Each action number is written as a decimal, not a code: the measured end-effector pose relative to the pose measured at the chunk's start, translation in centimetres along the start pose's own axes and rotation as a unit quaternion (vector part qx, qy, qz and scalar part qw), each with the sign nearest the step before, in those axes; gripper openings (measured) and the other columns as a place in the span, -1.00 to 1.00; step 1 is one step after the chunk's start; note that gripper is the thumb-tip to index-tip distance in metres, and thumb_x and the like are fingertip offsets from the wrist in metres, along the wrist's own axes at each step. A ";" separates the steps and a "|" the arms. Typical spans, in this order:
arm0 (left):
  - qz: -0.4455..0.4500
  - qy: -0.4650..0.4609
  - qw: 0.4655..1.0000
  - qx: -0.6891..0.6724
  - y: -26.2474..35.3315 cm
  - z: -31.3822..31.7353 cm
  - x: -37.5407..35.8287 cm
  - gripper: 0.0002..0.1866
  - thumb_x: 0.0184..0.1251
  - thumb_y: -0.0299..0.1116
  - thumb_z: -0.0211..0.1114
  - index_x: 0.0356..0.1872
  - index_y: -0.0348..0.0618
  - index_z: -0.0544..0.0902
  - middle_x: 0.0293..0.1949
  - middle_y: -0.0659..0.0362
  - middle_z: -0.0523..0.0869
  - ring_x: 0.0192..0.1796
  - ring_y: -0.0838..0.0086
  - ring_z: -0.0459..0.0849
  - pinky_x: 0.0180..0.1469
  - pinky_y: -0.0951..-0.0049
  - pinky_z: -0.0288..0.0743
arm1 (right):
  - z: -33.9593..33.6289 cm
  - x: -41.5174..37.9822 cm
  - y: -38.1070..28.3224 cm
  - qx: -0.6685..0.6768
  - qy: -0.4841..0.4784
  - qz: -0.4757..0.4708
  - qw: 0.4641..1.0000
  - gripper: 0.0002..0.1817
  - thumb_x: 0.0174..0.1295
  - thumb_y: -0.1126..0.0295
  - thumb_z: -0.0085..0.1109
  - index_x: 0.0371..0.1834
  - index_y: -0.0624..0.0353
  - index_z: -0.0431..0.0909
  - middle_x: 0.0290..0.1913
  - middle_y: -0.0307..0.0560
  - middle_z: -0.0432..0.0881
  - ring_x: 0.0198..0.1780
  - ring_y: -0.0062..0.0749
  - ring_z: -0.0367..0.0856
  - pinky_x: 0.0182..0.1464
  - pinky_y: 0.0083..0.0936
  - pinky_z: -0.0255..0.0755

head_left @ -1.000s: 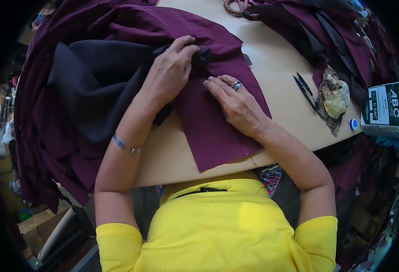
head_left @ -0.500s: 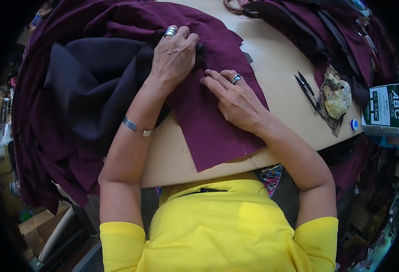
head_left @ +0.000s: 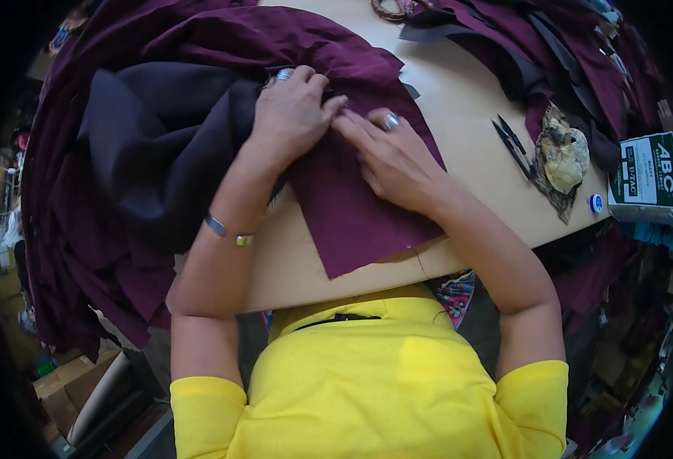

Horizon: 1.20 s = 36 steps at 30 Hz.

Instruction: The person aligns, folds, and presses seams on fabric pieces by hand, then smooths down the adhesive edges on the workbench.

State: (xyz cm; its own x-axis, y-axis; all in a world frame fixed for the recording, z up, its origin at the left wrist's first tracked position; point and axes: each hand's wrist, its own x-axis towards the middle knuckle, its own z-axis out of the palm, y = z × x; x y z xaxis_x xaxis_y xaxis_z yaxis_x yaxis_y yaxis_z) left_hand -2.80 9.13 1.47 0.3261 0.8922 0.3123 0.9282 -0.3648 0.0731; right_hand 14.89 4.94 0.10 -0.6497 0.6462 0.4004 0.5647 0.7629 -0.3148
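A maroon cloth [head_left: 336, 222] lies across the table, with a black cloth [head_left: 164, 126] bunched over it on the left. Where the two fabrics meet, my left hand [head_left: 294, 115] is closed on the cloth, its fingers curled under and its thumb pointing right. My right hand [head_left: 397, 161] rests over the maroon cloth, its fingertips pinched together beside the left thumb. Whatever is between those right fingertips is too small to make out. Both hands wear rings.
On the right of the table [head_left: 466, 99] lie black thread snips [head_left: 512, 145], a pale lumpy piece on dark mesh [head_left: 563, 161], a small blue-capped jar [head_left: 596, 203] and an ABC box [head_left: 650, 176]. More maroon and black cloth [head_left: 520, 53] is heaped at the upper right.
My right hand has moved slightly up and left, its fingertips now meeting my left thumb. My left thumb has stretched out to the right. The maroon cloth's near edge has shifted slightly up.
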 end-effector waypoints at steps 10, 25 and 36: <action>0.015 0.070 0.997 0.005 -0.1 1.8 -0.7 -0.63 0.22 -0.06 0.18 -0.10 -0.10 0.51 -0.02 0.18 0.51 0.02 0.28 0.53 0.09 0.14 0.30 | -3.3 -8.7 -3.5 0.063 0.000 -0.078 0.995 -0.50 -0.04 0.52 0.18 0.07 0.20 0.44 -0.15 -0.11 0.57 -0.08 -0.25 0.53 0.04 -0.38 0.41; 0.046 -0.025 0.998 -0.019 -1.2 0.7 -1.2 -0.23 -0.03 0.29 0.23 0.05 -0.15 0.46 0.17 0.13 0.37 0.18 0.30 0.44 0.31 -0.03 0.07 | -3.4 -11.4 -7.1 0.194 0.017 0.022 0.981 -0.60 -0.02 0.57 0.15 -0.02 0.23 0.53 -0.21 0.03 0.63 -0.15 -0.21 0.62 -0.07 -0.48 0.47; 0.063 -0.006 0.998 0.002 -2.9 2.6 -1.3 -0.34 -0.05 -0.03 0.33 0.12 -0.08 0.42 0.19 0.17 0.37 0.25 0.30 0.36 0.33 -0.08 0.03 | -4.7 -30.1 2.4 -0.181 -0.133 0.494 0.840 -0.40 -0.13 0.26 0.35 0.07 0.13 0.46 0.12 0.14 0.44 0.18 -0.06 0.39 0.10 -0.19 0.37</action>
State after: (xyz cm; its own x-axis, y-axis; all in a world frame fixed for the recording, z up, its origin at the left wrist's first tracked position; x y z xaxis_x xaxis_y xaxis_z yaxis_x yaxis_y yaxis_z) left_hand -5.47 9.68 -1.63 0.4424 0.8427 0.3070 0.8805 -0.4731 0.0297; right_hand 38.23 -12.74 -8.67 0.1646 0.9785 -0.1242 0.9814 -0.1751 -0.0790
